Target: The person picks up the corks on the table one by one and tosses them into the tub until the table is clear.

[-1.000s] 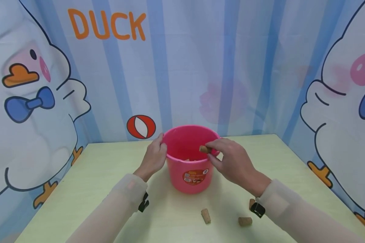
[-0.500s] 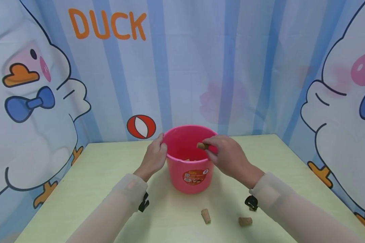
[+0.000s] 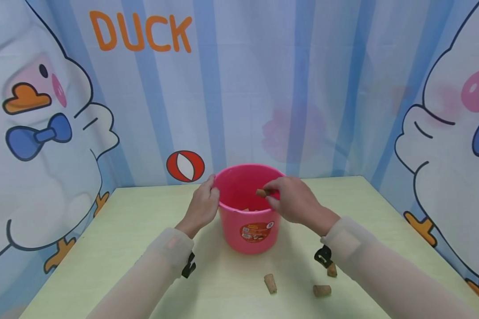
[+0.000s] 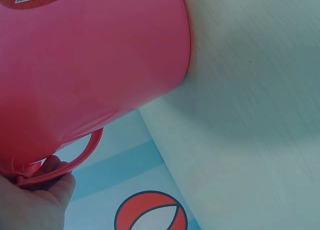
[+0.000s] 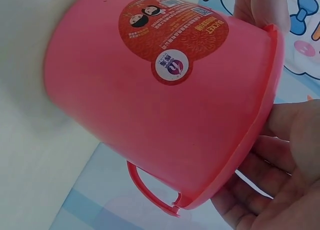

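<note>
A pink plastic bucket with a red label stands on the table. My left hand grips its left rim; in the left wrist view the fingers curl in by the looped side handle. Thumb and fingers of my right hand pinch a cork, held over the bucket's mouth near the right rim. Inside the bucket, corks show just above the front rim. In the right wrist view the bucket wall hides the pinched cork, and the right hand reaches past the rim.
Several corks lie on the pale table in front of the bucket: one cork near the middle, another cork farther right, and a third cork beside the right wrist. A striped duck-print curtain stands behind and at both sides.
My right hand has moved a little left, carrying the cork farther in over the bucket's mouth. The left hand and the bucket have stayed in place.
</note>
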{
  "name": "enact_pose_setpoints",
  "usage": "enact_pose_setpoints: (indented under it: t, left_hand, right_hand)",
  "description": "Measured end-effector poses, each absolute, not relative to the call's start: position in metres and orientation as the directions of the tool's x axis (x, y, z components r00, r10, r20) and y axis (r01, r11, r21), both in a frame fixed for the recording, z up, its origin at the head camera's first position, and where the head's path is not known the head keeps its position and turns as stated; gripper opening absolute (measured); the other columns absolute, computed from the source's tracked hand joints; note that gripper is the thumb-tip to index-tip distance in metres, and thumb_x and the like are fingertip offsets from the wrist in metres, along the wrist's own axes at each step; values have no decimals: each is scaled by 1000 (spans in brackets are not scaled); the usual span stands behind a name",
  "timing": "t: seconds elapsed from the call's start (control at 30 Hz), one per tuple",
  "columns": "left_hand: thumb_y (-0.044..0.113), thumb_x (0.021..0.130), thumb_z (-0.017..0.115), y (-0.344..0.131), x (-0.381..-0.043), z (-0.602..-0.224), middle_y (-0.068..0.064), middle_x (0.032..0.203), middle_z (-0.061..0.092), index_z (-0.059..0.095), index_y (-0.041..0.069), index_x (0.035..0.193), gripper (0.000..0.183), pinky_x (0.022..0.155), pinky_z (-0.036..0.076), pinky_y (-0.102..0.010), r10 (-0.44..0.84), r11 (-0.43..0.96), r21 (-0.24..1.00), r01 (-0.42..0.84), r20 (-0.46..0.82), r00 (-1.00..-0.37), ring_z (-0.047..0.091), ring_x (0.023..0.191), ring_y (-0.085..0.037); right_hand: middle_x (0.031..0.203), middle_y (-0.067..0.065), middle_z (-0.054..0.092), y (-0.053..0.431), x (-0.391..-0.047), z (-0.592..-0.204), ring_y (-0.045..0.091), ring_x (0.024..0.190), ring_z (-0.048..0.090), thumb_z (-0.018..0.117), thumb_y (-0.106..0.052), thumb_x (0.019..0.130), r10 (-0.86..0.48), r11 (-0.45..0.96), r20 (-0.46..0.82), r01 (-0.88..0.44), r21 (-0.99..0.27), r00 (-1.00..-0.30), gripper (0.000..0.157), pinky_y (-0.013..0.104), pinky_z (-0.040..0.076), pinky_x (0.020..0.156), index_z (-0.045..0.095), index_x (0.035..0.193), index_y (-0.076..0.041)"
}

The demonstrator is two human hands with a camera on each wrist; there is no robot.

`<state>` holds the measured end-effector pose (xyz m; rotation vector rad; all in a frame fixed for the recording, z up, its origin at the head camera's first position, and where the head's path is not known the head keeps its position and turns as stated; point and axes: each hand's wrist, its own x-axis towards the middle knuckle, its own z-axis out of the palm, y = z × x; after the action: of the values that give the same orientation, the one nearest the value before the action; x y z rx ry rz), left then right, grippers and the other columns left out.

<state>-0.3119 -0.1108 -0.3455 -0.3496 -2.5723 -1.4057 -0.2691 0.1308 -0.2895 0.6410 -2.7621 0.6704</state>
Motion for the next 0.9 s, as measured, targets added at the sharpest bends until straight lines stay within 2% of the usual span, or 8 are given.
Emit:
enact_pose_setpoints:
  t: [0.2, 0.3, 0.53, 0.9]
  left_hand:
    - [22, 108, 36, -110, -311, -346, -9, 163, 35, 17, 8, 164, 61, 110, 45, -48, 107, 524, 802, 286, 271, -957, 39, 145, -33]
    - [21, 108, 35, -110, -312, -346, -10, 164, 34, 17, 6, 164, 61, 111, 44, -50, 113, 524, 801, 290, 272, -956, 37, 146, -34]
    - [22, 108, 35, -110, -312, -346, -9, 163, 35, 18, 8, 164, 61, 110, 46, -49, 110, 517, 807, 284, 266, -958, 39, 145, -32]
    - [22, 108, 36, -110, -310, -347, -7, 163, 34, 17, 9, 165, 61, 110, 46, -48, 106, 517, 809, 282, 266, -958, 38, 145, -32]
  right_hand:
    - [113, 11, 74, 130, -269, -288, 16, 68, 62, 76, -15, 91, -320, 823, 279, -412, -391, -905, 43, 26, 56, 59, 69, 132, -4]
    - [113, 11, 73, 129, -268, -288, 17, 72, 63, 76, -16, 91, -303, 823, 290, -403, -401, -908, 45, 27, 58, 63, 68, 134, -5]
    - [120, 12, 72, 132, -265, -291, 28, 99, 67, 75, -16, 92, -299, 806, 347, -431, -407, -889, 41, 36, 62, 76, 69, 131, -4]
    - [116, 12, 72, 138, -256, -296, 28, 98, 67, 75, -14, 91, -309, 778, 439, -489, -394, -844, 36, 38, 62, 75, 72, 126, -3]
